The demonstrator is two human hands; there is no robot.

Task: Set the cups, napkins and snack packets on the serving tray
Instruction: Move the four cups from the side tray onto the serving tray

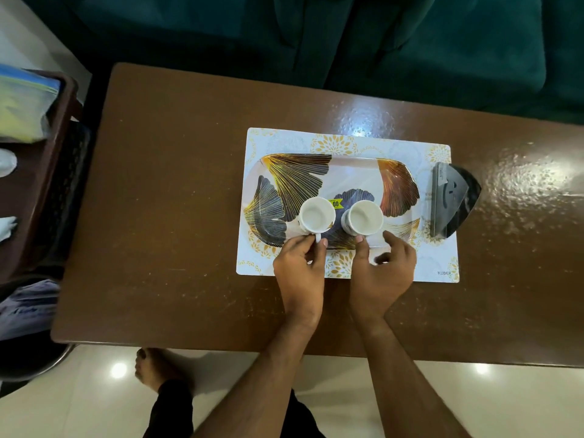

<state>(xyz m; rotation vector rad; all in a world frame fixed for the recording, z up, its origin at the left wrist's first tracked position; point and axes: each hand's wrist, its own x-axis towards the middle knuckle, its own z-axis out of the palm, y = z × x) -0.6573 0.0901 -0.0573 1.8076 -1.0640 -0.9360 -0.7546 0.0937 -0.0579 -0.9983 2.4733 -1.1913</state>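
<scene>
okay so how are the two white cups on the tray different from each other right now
The left cup has its handle pinched by the left hand; the right cup has no handle showing, and the right hand is open, only its thumb touching. The left cup partly covers a yellow sticker; the right cup sits beside it. Both are white, upright, apparently empty, near the tray's front edge.

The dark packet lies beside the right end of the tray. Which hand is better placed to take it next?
Probably the right hand. It is open and holds nothing, on the same side as the dark packet. The left hand pinches the handle of the left cup with its fingers.
</scene>
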